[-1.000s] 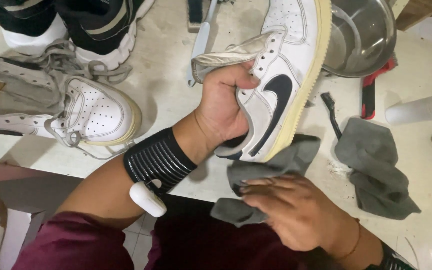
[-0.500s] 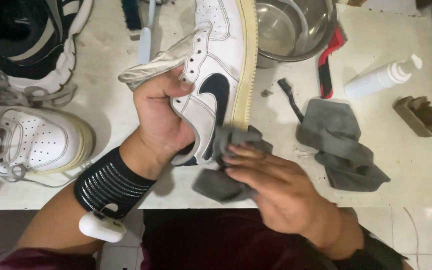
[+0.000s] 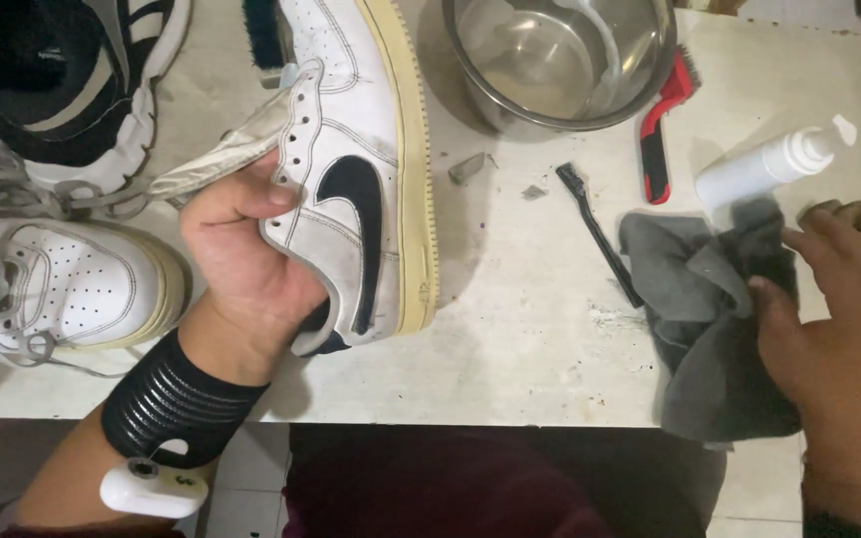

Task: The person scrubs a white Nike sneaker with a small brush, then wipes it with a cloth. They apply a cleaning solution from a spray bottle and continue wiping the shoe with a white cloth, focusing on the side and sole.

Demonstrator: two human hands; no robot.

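Sneaker [image 3: 351,169], white w/ dark side mark and yellowed sole, lies on its side on the table [image 3: 530,349]; we see the left hand [image 3: 246,254] gripping it at the collar, thumb on top. Right hand [image 3: 839,339] rests w/ fingers spread on the grey cloth [image 3: 700,319], near a spray bottle [image 3: 764,164] and a steel bowl [image 3: 560,60].

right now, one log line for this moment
left hand: grips sneaker | right hand: on grey cloth | bowl, spray bottle, brush on table
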